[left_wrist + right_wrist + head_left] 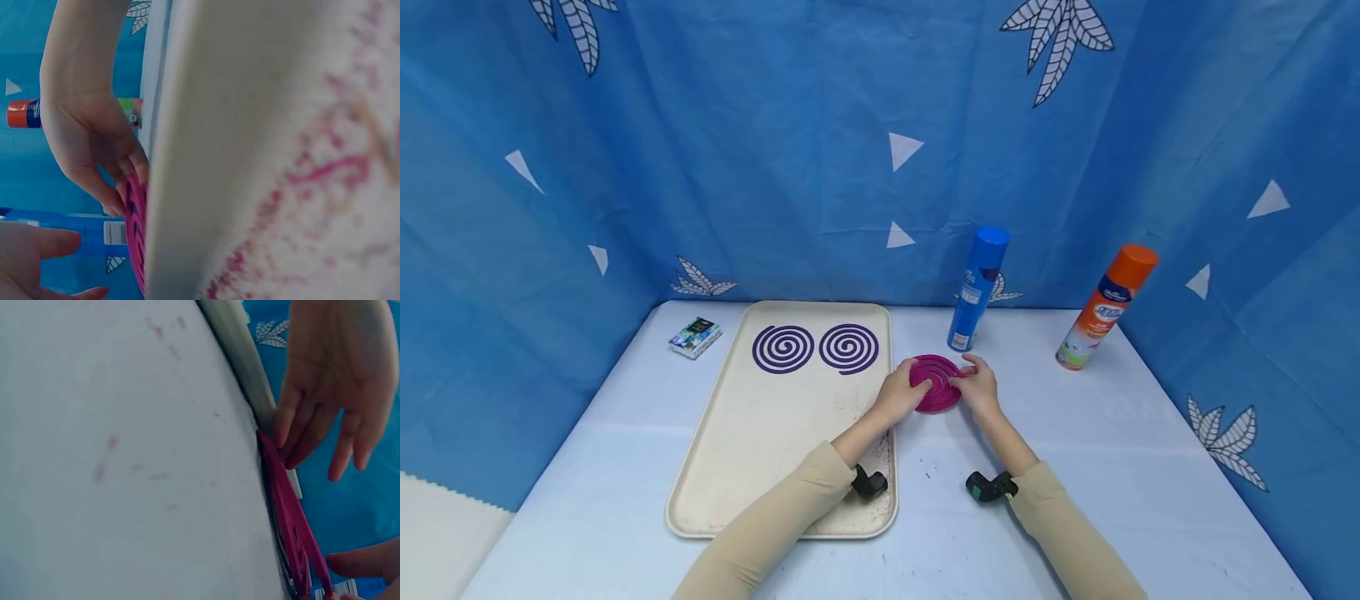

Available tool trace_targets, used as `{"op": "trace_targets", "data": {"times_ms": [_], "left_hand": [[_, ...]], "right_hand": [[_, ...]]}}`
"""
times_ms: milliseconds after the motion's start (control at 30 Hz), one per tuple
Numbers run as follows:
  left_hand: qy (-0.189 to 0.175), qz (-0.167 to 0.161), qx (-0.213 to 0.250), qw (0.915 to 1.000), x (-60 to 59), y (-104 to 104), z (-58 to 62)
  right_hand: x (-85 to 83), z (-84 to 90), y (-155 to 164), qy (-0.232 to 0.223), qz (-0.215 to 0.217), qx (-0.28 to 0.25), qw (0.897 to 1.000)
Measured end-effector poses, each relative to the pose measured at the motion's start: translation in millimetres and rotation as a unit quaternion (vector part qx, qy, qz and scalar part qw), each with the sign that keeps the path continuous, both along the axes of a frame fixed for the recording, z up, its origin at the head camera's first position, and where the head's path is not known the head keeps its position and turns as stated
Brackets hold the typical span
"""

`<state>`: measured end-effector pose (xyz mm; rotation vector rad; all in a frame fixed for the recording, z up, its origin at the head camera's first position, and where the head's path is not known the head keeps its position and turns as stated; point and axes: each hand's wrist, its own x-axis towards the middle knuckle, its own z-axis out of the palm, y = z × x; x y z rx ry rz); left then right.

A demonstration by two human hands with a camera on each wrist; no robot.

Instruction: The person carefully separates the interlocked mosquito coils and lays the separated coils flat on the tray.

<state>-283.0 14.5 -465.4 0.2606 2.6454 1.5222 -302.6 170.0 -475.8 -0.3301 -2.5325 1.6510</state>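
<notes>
A pink mosquito coil (937, 406) lies on the white table just right of the tray. My left hand (898, 395) reaches across the tray's right edge to the coil's left side, its fingers (304, 428) loosely extended at the rim. From the other side my right hand (981, 390) pinches the coil's edge between thumb and fingers. Seen edge-on in the right wrist view, the pink coil (290, 512) has an upper strand raised from the layers under it. Two dark purple coils (783, 347) lie side by side at the far end of the beige tray (775, 467).
Behind the hands stands a blue spray can (973, 292); an orange-capped spray can (1101, 317) is farther right. A small patterned packet (696, 337) lies left of the tray. Blue cloth (820, 150) hangs around the table (1075, 517). Pink crumbs mark the tray's right side.
</notes>
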Motion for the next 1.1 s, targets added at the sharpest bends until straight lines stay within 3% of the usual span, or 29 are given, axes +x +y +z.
{"op": "trace_targets", "data": {"times_ms": [200, 400, 633, 833, 1000, 1100], "left_hand": [[-0.013, 0.013, 0.048, 0.9987, 0.0, -7, -5.7], [-0.01, 0.023, 0.106, 0.9941, -0.7, -19, -10.4], [0.019, 0.042, 0.148, 0.9879, 0.6, -46, -6.1], [-0.015, 0.038, 0.211, 0.9767, 6.6, -68, 6.6], [-0.061, 0.061, 0.266, 0.9602, 17.4, -94, 15.3], [-0.078, 0.077, 0.274, 0.9556, 24.4, -110, 17.0]], "right_hand": [[-2.1, 1.4, 5, -0.06, -0.009, -0.126, 0.99], [2.5, 6.2, 9, -0.092, 0.025, -0.155, 0.983], [10.9, 34.2, 15, -0.074, 0.023, -0.186, 0.979], [22.7, 53.4, 2, -0.066, 0.064, -0.246, 0.965], [37.5, 59.8, -13, -0.065, 0.112, -0.279, 0.951], [46.6, 59.9, -21, -0.065, 0.14, -0.277, 0.948]]}}
